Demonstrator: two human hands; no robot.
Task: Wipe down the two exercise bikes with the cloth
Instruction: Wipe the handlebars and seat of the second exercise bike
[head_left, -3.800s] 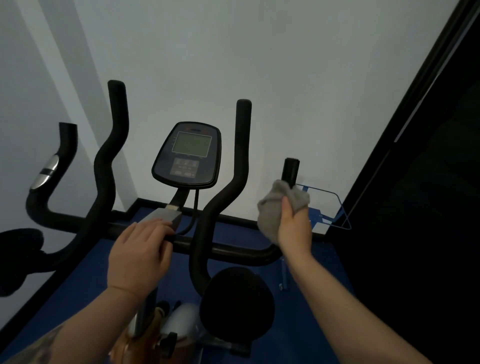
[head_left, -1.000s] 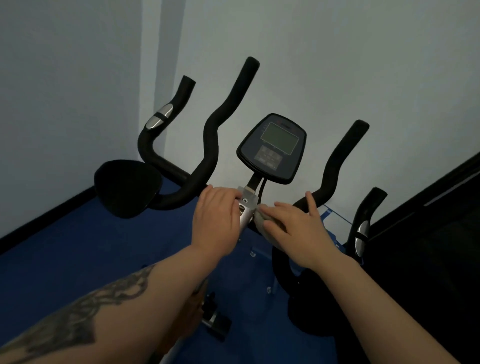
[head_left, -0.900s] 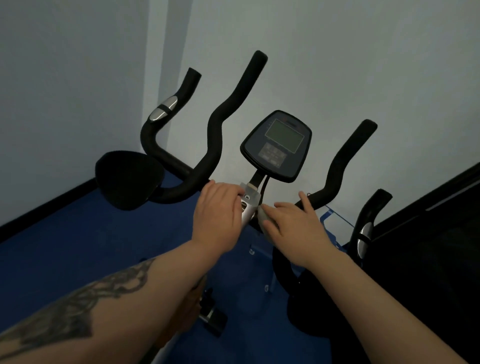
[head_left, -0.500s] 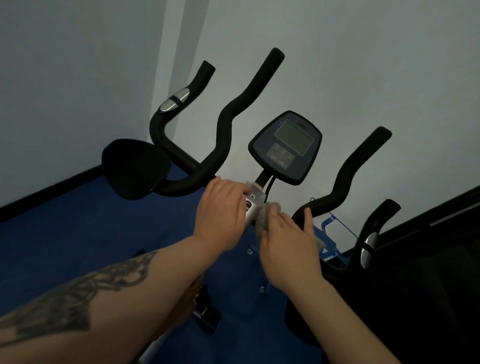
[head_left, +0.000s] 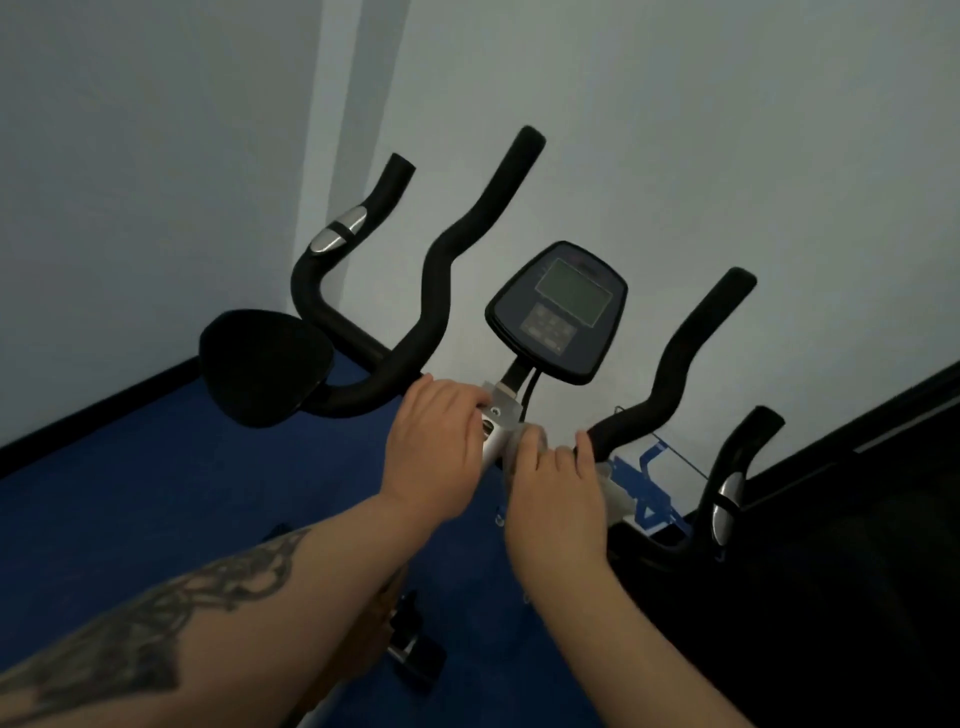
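Head view: the exercise bike (head_left: 519, 395) stands close to a pale wall, with blue floor (head_left: 130, 519) open to its left and a dark mass just beside its right handlebar. The left hand (head_left: 434, 452) lies palm-down, fingers curled over the crossbar beside the silver clamp (head_left: 498, 421). The right hand (head_left: 558, 493) clenches the grey cloth (head_left: 530, 441) against the bar just right of the clamp. The console (head_left: 558, 312) rises above both hands; a black pad (head_left: 265, 366) juts left.

Dim, flat light w/ bluish cast; right side nearly black, soft blur throughout, wide-angle bending at edges.
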